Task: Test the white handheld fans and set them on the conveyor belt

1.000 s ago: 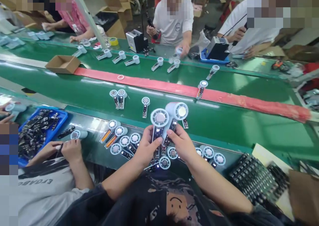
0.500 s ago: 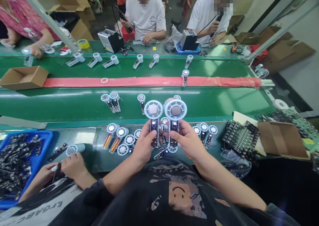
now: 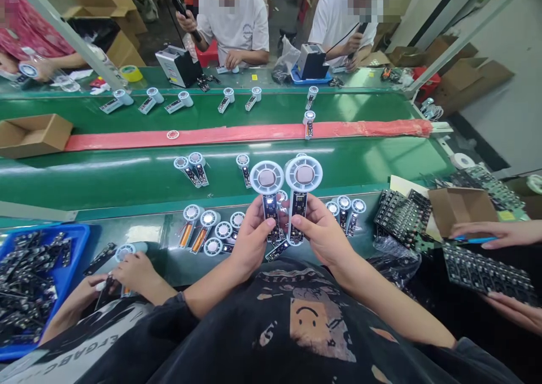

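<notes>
Left unit [image 3: 267, 185] and right unit [image 3: 300, 195]: two pale-blue pieces, round ribbed head over slim handle, dark circuit strip showing on the front; held upright side by side above the near worktop [image 3: 163, 234]. Risks, as judged: heads knocking or scuffing, their rims so near that contact cannot be ruled out; strips nudged out of seat, thumbs bearing on them; a handle slipping, should a thumb ease, and falling onto the loose units [image 3: 208, 219] around. Left hand [image 3: 250, 240]: fingers closed about the left unit's handle, thumb across its front. Right hand [image 3: 324, 234]: likewise on the right unit. Forearms: converging from either side, thumbs inward
</notes>
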Action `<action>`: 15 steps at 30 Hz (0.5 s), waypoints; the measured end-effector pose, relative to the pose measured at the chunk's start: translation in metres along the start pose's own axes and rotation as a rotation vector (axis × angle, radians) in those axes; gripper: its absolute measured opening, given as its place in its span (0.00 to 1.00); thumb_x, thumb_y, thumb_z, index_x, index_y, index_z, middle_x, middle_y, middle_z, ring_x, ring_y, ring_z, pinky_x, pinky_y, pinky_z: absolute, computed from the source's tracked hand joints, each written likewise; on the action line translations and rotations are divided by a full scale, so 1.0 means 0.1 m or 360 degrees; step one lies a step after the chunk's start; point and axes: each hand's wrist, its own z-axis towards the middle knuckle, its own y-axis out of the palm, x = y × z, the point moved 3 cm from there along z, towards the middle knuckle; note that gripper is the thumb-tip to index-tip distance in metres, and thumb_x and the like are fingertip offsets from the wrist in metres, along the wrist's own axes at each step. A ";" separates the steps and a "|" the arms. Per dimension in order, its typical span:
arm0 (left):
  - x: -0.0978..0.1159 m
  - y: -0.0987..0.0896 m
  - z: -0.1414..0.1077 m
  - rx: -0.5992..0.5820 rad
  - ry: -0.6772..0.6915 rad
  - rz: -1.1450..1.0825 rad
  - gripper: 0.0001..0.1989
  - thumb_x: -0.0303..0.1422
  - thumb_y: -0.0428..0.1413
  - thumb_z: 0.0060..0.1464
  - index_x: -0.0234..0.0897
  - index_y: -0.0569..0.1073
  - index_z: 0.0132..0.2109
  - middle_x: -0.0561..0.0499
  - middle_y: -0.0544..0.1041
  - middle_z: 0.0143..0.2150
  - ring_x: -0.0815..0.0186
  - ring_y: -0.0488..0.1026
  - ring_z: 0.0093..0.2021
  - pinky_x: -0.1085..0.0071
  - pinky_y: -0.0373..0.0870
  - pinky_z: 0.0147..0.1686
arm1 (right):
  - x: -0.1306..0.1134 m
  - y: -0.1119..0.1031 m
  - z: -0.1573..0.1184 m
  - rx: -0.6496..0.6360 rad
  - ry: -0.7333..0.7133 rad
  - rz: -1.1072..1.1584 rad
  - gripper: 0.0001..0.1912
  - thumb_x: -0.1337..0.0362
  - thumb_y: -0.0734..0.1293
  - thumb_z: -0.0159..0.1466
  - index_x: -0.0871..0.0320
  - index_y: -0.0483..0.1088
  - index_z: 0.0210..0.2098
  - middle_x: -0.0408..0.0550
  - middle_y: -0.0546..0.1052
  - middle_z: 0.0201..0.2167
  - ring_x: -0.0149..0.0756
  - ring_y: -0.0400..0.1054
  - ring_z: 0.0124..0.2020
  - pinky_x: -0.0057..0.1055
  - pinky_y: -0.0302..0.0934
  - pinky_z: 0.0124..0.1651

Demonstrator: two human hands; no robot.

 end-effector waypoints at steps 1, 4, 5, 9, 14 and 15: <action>-0.01 0.00 0.00 -0.0001 0.0011 0.0001 0.27 0.40 0.69 0.49 0.44 0.74 0.55 0.45 0.78 0.60 0.54 0.75 0.60 0.57 0.72 0.59 | 0.00 0.00 -0.01 -0.0005 0.0000 -0.0002 0.26 0.57 0.80 0.55 0.51 0.71 0.49 0.48 0.80 0.50 0.40 0.75 0.51 0.38 0.72 0.54; -0.03 -0.01 0.00 0.0015 0.0028 0.0022 0.26 0.39 0.69 0.49 0.45 0.74 0.56 0.46 0.78 0.60 0.54 0.75 0.60 0.55 0.72 0.59 | 0.00 -0.02 -0.03 -0.0022 0.0014 -0.0004 0.26 0.57 0.78 0.56 0.51 0.70 0.51 0.49 0.78 0.54 0.41 0.74 0.55 0.42 0.70 0.58; -0.03 -0.02 0.00 0.0016 0.0024 0.0035 0.26 0.39 0.69 0.49 0.46 0.74 0.56 0.46 0.78 0.60 0.54 0.75 0.60 0.55 0.72 0.59 | 0.00 -0.02 -0.03 -0.0020 0.0012 -0.0003 0.26 0.58 0.78 0.56 0.51 0.70 0.51 0.49 0.78 0.54 0.41 0.74 0.54 0.42 0.70 0.58; 0.03 -0.03 -0.03 0.0060 0.0019 0.0103 0.25 0.40 0.70 0.47 0.45 0.77 0.53 0.47 0.80 0.57 0.54 0.76 0.58 0.55 0.71 0.60 | 0.02 0.02 -0.04 -0.0019 -0.0026 0.0057 0.26 0.59 0.77 0.56 0.51 0.69 0.51 0.47 0.80 0.48 0.40 0.75 0.50 0.43 0.71 0.58; 0.20 0.05 -0.07 0.0201 -0.0083 0.0280 0.27 0.42 0.74 0.39 0.44 0.80 0.49 0.49 0.84 0.50 0.53 0.79 0.51 0.59 0.77 0.54 | 0.08 0.13 -0.02 -0.0108 -0.0059 0.0227 0.28 0.54 0.81 0.50 0.52 0.70 0.47 0.44 0.79 0.44 0.38 0.76 0.44 0.40 0.71 0.54; 0.23 0.07 -0.06 0.0225 -0.0123 0.0328 0.27 0.41 0.74 0.38 0.44 0.81 0.49 0.50 0.84 0.49 0.53 0.79 0.51 0.59 0.78 0.54 | 0.10 0.13 0.01 -0.0120 -0.0046 0.0239 0.29 0.53 0.81 0.49 0.52 0.70 0.46 0.44 0.79 0.43 0.37 0.75 0.43 0.40 0.70 0.54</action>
